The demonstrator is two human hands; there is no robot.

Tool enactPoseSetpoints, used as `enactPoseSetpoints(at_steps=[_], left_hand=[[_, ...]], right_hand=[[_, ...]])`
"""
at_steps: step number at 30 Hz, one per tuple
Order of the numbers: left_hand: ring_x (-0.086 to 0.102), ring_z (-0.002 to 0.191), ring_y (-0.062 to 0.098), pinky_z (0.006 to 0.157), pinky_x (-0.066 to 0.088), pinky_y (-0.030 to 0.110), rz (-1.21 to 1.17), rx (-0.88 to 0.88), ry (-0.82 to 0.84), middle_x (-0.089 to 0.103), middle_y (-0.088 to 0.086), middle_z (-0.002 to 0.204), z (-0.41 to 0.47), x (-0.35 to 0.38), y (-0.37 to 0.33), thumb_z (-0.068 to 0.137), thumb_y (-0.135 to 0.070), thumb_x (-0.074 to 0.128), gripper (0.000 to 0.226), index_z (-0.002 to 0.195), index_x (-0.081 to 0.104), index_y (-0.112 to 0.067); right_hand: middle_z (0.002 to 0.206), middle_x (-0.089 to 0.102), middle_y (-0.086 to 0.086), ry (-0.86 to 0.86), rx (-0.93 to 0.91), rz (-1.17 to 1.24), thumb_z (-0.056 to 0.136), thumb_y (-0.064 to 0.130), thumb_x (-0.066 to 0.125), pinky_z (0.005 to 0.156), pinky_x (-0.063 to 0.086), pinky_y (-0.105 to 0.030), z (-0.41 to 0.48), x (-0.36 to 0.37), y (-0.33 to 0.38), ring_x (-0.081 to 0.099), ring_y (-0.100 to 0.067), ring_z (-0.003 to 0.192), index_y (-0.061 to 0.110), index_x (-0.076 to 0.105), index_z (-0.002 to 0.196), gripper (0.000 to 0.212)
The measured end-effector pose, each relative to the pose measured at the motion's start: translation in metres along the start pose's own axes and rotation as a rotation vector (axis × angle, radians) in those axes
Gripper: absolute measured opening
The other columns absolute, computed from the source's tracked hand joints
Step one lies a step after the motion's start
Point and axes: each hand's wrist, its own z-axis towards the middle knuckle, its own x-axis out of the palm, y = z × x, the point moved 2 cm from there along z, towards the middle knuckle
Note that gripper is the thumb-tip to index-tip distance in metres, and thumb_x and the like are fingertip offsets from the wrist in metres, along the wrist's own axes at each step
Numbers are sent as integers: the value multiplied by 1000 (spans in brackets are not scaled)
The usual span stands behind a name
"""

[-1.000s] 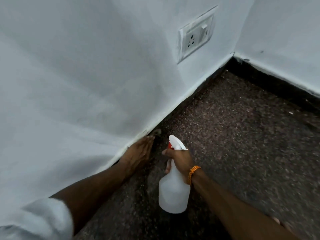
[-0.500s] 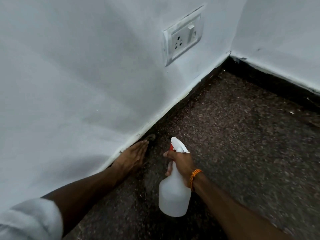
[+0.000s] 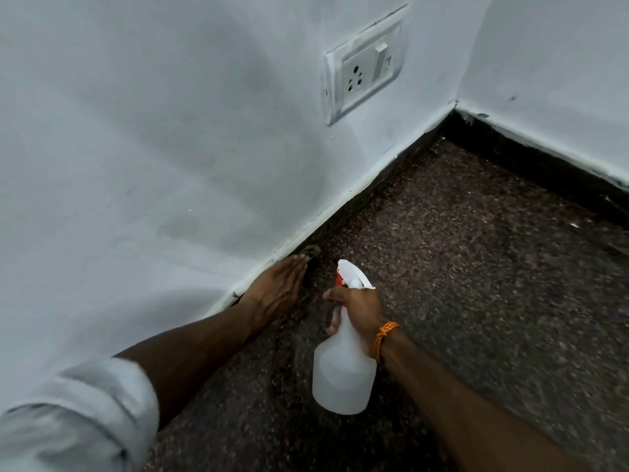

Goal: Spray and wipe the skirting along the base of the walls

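Wipe advancing, sprayer idle.
Your right hand [image 3: 360,308] stays clamped round the spray bottle [image 3: 343,376] neck; your left hand [image 3: 275,294], fingers flat and together, has edged the cloth [image 3: 311,252] along the skirting [image 3: 377,189] toward the corner [image 3: 456,114].

Cloth, bottle neck and sleeve only partly in view.
The flat left hand [image 3: 279,291] covers nearly all of a dark crumpled cloth [image 3: 311,251]. Only a tip shows past the fingertips, against the black skirting strip [image 3: 374,195], and its colour is perhaps olive. The right hand [image 3: 360,308] hides the neck and trigger of the translucent white plastic spray bottle [image 3: 343,376]. The rolled pale grey sleeve [image 3: 78,413] is blurred and cut off at the bottom-left corner.
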Motion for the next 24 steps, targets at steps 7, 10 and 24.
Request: enactPoseSetpoints(at_steps=[7,10,24], left_hand=[[0,150,40,116,-13,46,104,69,-66,-2,31,159,3,-12,1,100,-17,3,60,149,-2,15],[0,150,41,115,-15,47,105,134,-45,-3,32,159,-7,0,-4,101,-16,6,58,149,-2,15],[-4,146,47,107,-22,52,68,65,-54,-13,37,152,-2,9,-7,105,-19,13,59,144,-8,20]], right_hand=[[46,53,-16,-7,-30,72,88,6,63,53,50,-36,-1,-14,3,51,-24,38,18,35,153,71],[45,51,-17,-18,-43,82,88,3,63,48,49,-33,5,-20,7,49,-24,35,14,47,145,61],[44,54,-17,-47,-68,90,86,6,62,48,50,-33,30,-49,38,51,-25,35,5,46,143,59]])
